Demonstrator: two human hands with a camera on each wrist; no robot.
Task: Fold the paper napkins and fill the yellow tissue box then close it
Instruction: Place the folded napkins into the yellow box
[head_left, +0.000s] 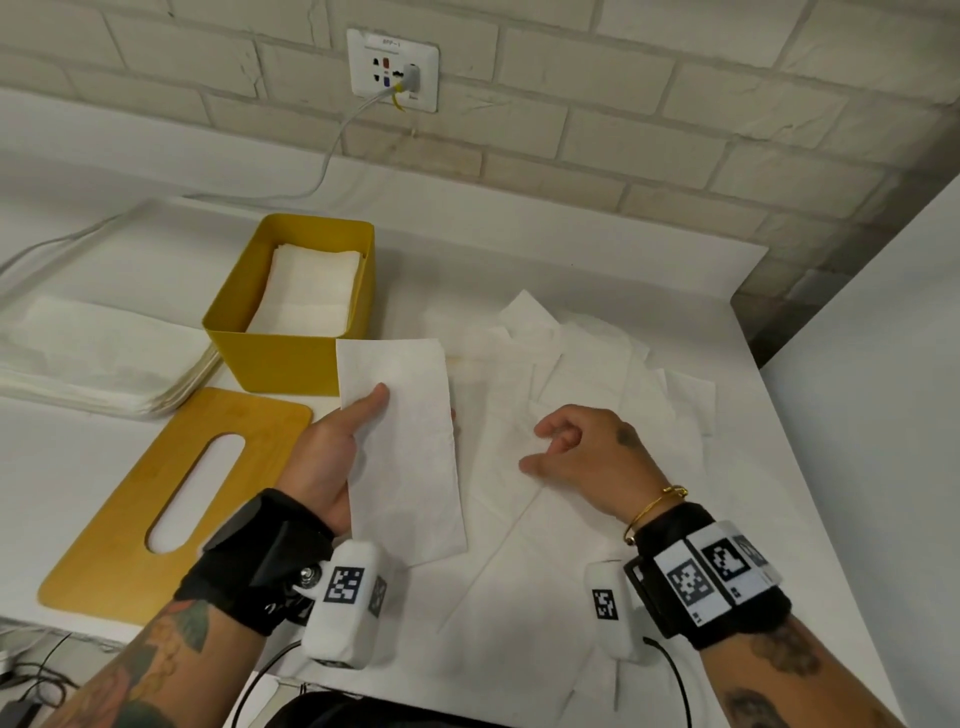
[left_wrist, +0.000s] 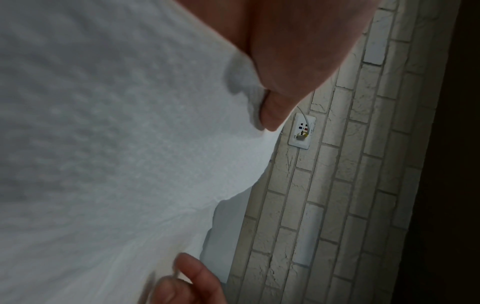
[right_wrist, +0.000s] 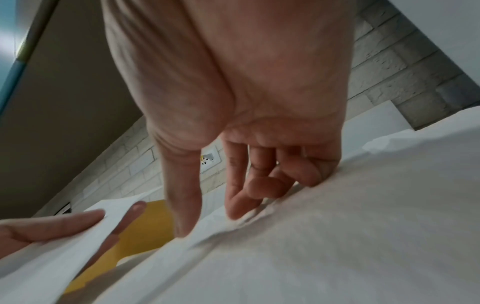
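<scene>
My left hand (head_left: 332, 457) holds a folded napkin (head_left: 402, 447) upright off the table: the thumb lies across its front face and the fingers reach round behind it, a fingertip just showing past its right edge. The left wrist view is mostly filled by that white sheet (left_wrist: 116, 144), with my thumb (left_wrist: 275, 107) pressed on it.

My right hand (head_left: 587, 457) is over the loose napkins (head_left: 597, 374) spread to the right of the yellow box (head_left: 291, 312). Its fingers are loosely bent and hold nothing that I can see; in the right wrist view the thumb (right_wrist: 184, 197) and the fingertips (right_wrist: 236, 207) touch the top sheet (right_wrist: 337, 236), which wrinkles slightly under them.

The yellow box stands open, with a stack of folded napkins (head_left: 311, 291) already lying inside it, below the rim. The folded napkin in my left hand is just in front of the box, its top edge overlapping the box's near right corner in the head view.

The yellow lid (head_left: 156, 499), with its long slot, lies flat on the table (head_left: 805, 493) in front of the box and to the left of my left hand. A pile of unfolded napkins (head_left: 98, 358) sits to the left of the box. Behind the box, a wall socket (head_left: 393, 69) with a white cable (head_left: 332, 150) plugged in is set in the brick wall.
</scene>
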